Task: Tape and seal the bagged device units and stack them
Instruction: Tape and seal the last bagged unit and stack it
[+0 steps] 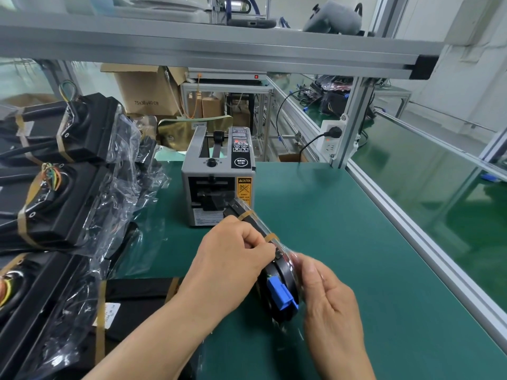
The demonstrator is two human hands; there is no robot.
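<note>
The work table has a flat dark green mat [343,242] as its top, and a pale aluminium rail [417,237] borders its right edge. A grey box-shaped tape dispenser machine [216,185] stands upright near the middle of the mat. On the left side lies a pile of black device units in clear plastic bags [63,209], bound with brown tape. In front of this pile, a flat black bagged unit [137,300] with brown tape strips lies on the mat.

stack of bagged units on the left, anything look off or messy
Nothing looks damaged. The bagged units lie taped, but their loose plastic bag ends splay crumpled toward the tape dispenser, not folded flat.
</note>
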